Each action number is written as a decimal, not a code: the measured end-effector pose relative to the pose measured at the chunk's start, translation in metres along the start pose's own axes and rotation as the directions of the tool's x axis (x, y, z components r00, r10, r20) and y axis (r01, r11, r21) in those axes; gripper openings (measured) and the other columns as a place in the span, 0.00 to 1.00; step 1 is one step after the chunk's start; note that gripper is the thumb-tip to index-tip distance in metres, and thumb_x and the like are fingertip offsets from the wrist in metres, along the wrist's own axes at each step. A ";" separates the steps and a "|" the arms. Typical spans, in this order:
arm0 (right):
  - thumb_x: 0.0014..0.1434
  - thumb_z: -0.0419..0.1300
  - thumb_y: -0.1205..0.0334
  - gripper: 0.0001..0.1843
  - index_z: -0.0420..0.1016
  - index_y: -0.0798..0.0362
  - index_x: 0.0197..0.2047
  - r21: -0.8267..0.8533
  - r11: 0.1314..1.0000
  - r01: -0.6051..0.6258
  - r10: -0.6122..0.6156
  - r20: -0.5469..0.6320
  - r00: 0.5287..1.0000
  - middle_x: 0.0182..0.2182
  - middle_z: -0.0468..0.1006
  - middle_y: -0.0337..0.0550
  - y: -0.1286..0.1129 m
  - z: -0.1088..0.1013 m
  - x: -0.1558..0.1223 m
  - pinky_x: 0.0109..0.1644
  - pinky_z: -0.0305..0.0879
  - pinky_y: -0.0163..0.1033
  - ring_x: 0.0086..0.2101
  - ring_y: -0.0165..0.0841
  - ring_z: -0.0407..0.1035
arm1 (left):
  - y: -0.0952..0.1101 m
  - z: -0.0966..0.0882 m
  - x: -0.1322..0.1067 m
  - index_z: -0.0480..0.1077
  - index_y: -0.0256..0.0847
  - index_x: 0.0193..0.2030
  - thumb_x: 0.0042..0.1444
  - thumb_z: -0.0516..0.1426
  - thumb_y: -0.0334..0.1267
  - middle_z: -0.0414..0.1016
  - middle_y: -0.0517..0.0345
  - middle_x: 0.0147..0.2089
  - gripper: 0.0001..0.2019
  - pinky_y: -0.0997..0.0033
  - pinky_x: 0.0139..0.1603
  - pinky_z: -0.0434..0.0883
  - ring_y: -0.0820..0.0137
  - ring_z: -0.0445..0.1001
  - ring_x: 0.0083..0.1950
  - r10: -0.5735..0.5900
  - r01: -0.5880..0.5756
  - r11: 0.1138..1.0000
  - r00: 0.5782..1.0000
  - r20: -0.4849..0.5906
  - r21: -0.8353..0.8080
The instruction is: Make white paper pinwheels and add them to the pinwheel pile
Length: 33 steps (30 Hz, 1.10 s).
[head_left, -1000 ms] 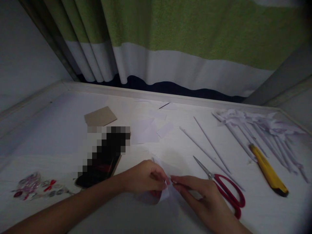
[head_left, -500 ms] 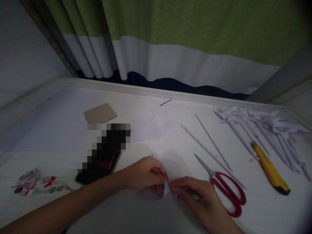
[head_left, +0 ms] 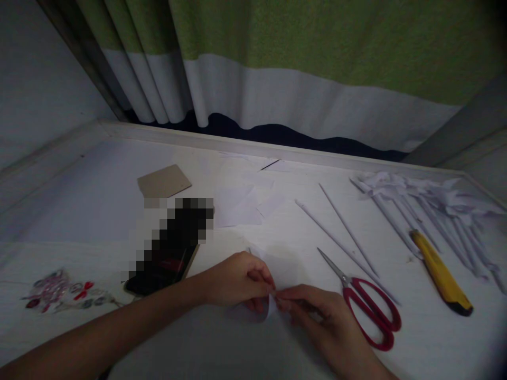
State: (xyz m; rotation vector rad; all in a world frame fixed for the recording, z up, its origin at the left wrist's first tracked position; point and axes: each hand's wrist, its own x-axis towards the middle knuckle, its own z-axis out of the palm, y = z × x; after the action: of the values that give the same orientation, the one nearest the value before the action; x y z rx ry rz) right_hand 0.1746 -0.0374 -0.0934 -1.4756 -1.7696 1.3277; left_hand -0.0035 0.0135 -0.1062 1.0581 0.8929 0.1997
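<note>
Both of my hands meet low in the middle of the view over a piece of white paper [head_left: 272, 309]. My left hand [head_left: 241, 279] pinches the paper from the left, its fingers curled. From the right, the fingertips of my right hand [head_left: 317, 311] pinch the same paper, close against the left ones. A curved flap of it shows between them; the rest lies partly behind my fingers. Just right of my right hand lie red-handled scissors [head_left: 372, 311], their blades pointing away to the upper left.
Two thin rolled paper sticks [head_left: 336, 237] lie beyond the scissors. Farther right are a yellow utility knife [head_left: 441, 274] and several paper flowers on sticks [head_left: 431, 206]. Paper pieces [head_left: 237, 206], a cardboard piece [head_left: 164, 182], a phone [head_left: 166, 258] and a beaded trinket [head_left: 51, 290] lie left and behind.
My hands stay nearly in place. The paper flap between my fingers curves more now. The whole view has shifted slightly.
</note>
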 end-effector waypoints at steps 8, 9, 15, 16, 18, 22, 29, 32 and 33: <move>0.52 0.56 0.66 0.08 0.76 0.51 0.35 -0.014 1.000 0.019 -0.019 0.003 1.000 0.25 0.77 0.38 -0.001 0.001 0.001 0.29 0.64 0.32 0.25 0.30 0.69 | -0.003 -0.001 0.000 0.68 0.35 0.31 0.47 0.54 0.34 0.72 0.60 0.25 0.05 0.78 0.23 0.65 0.77 0.68 0.21 0.020 -0.020 1.000 1.000 0.001 0.022; 0.52 0.56 0.66 0.08 0.76 0.51 0.34 -0.011 1.000 0.005 -0.005 0.001 1.000 0.24 0.77 0.38 -0.001 0.001 0.002 0.28 0.64 0.32 0.24 0.29 0.69 | -0.003 -0.001 0.000 0.68 0.35 0.31 0.47 0.54 0.34 0.72 0.59 0.25 0.05 0.79 0.23 0.66 0.77 0.69 0.22 0.023 -0.023 0.999 1.000 0.003 0.024; 0.52 0.56 0.66 0.07 0.75 0.52 0.33 0.051 0.999 -0.018 0.018 0.004 1.000 0.26 0.76 0.39 -0.002 0.003 0.003 0.27 0.64 0.32 0.25 0.29 0.68 | -0.004 -0.002 0.001 0.68 0.35 0.31 0.46 0.54 0.31 0.70 0.62 0.22 0.05 0.80 0.23 0.66 0.77 0.69 0.22 0.032 -0.032 0.999 0.999 -0.005 0.026; 0.52 0.56 0.66 0.07 0.75 0.52 0.33 0.051 0.999 -0.020 0.019 0.006 1.000 0.25 0.76 0.39 -0.001 0.004 0.003 0.27 0.64 0.32 0.24 0.29 0.67 | -0.004 -0.002 0.001 0.68 0.35 0.31 0.45 0.54 0.30 0.70 0.63 0.21 0.05 0.80 0.23 0.66 0.77 0.69 0.22 0.032 -0.032 0.999 0.999 -0.005 0.027; 0.52 0.56 0.66 0.07 0.75 0.52 0.33 0.051 0.998 -0.022 0.022 0.006 1.000 0.25 0.76 0.40 -0.001 0.004 0.003 0.26 0.63 0.32 0.24 0.29 0.67 | -0.004 -0.002 0.001 0.69 0.34 0.31 0.45 0.53 0.28 0.70 0.63 0.21 0.06 0.80 0.23 0.66 0.78 0.69 0.22 0.030 -0.030 0.999 1.000 -0.007 0.031; 0.52 0.56 0.67 0.07 0.75 0.52 0.33 0.059 0.998 -0.022 0.023 -0.011 1.000 0.25 0.76 0.39 0.000 0.004 0.003 0.26 0.63 0.32 0.24 0.29 0.67 | -0.003 -0.001 0.000 0.69 0.35 0.30 0.43 0.52 0.27 0.70 0.63 0.21 0.07 0.80 0.23 0.66 0.77 0.69 0.22 0.020 -0.019 0.999 1.000 -0.016 0.038; 0.51 0.56 0.66 0.06 0.75 0.51 0.30 0.055 0.998 0.003 -0.001 -0.038 0.999 0.24 0.75 0.38 0.000 0.005 0.002 0.26 0.63 0.31 0.24 0.29 0.68 | -0.002 0.000 0.001 0.69 0.35 0.30 0.43 0.52 0.27 0.71 0.63 0.21 0.07 0.79 0.22 0.66 0.78 0.68 0.20 0.016 -0.015 0.999 1.000 -0.021 0.044; 0.52 0.56 0.65 0.06 0.74 0.52 0.30 0.060 0.998 -0.003 0.004 -0.021 1.000 0.25 0.76 0.39 0.000 0.005 0.002 0.26 0.64 0.31 0.24 0.29 0.68 | -0.003 0.000 0.001 0.69 0.35 0.30 0.43 0.52 0.27 0.71 0.62 0.22 0.07 0.80 0.22 0.66 0.77 0.69 0.21 0.022 -0.021 0.999 1.000 -0.017 0.048; 0.52 0.56 0.65 0.06 0.74 0.52 0.30 0.064 0.998 -0.007 0.008 -0.016 1.000 0.25 0.76 0.39 0.000 0.006 0.002 0.26 0.64 0.31 0.25 0.29 0.68 | -0.003 -0.001 0.001 0.69 0.35 0.30 0.43 0.52 0.27 0.71 0.62 0.22 0.06 0.80 0.22 0.65 0.77 0.69 0.21 0.025 -0.024 0.998 1.000 -0.016 0.050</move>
State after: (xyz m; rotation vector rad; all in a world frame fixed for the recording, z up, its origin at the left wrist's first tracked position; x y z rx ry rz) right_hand 0.1692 -0.0377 -0.0959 -1.4557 -1.6978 1.3594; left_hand -0.0045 0.0127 -0.1094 1.1154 0.9039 0.2073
